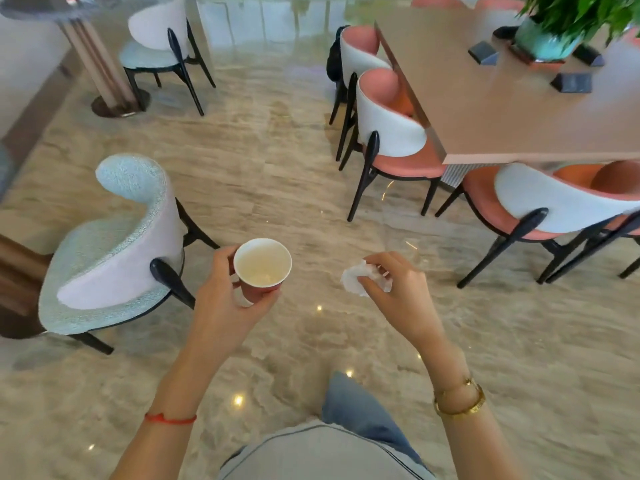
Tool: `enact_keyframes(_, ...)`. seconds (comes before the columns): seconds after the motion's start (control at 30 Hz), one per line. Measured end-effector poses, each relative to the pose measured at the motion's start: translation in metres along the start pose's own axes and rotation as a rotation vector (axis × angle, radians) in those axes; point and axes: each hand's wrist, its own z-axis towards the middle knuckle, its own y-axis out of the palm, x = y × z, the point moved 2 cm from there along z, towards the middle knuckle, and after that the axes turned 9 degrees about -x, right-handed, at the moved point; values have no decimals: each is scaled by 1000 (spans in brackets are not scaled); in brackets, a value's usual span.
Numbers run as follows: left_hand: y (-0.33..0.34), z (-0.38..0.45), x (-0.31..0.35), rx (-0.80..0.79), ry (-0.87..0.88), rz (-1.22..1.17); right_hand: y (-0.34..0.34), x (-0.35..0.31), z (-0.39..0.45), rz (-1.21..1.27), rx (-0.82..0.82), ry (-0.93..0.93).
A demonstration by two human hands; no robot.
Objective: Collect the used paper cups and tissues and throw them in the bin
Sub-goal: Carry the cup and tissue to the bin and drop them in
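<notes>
Left hand (221,292) gripping red paper cup (262,268) upright; right hand (398,289) pinching crumpled white tissue (356,280). No readable writing on either.

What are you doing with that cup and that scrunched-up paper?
A person is standing on the marble floor between the chairs, tidying up. The left hand holds a used paper cup, upright and looking nearly empty. The right hand pinches a crumpled white tissue. No bin shows in this view, so both are yet to be thrown away.

pink chairs (391,133) at long table (502,109) | potted plant (568,26) | pale-blue chair (114,251) left
</notes>
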Motion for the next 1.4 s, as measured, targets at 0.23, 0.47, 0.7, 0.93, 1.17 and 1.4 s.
enact_keyframes(0.23, 4, 145, -26, 47, -15, -32, 12, 34, 158, -5, -60, -16)
enact_keyframes(0.47, -5, 327, -28, 110, -24, 2, -9, 45, 360, -28, -87, -94)
enact_keyframes(0.7, -22, 486, -40, 188, -61, -41, -16, 50, 535, -23, -120, -143)
enact_keyframes(0.93, -29, 646, -79, 156, -50, -44, 7, 77, 688, -14, -122, -126)
enact_keyframes(1.17, -64, 841, -108, 127, 27, -49, 11, 71, 884, -40, -59, -135)
enact_keyframes(1.4, -93, 1027, -120, 45, 71, -11, 4, 69, 1053, -14, -10, -77)
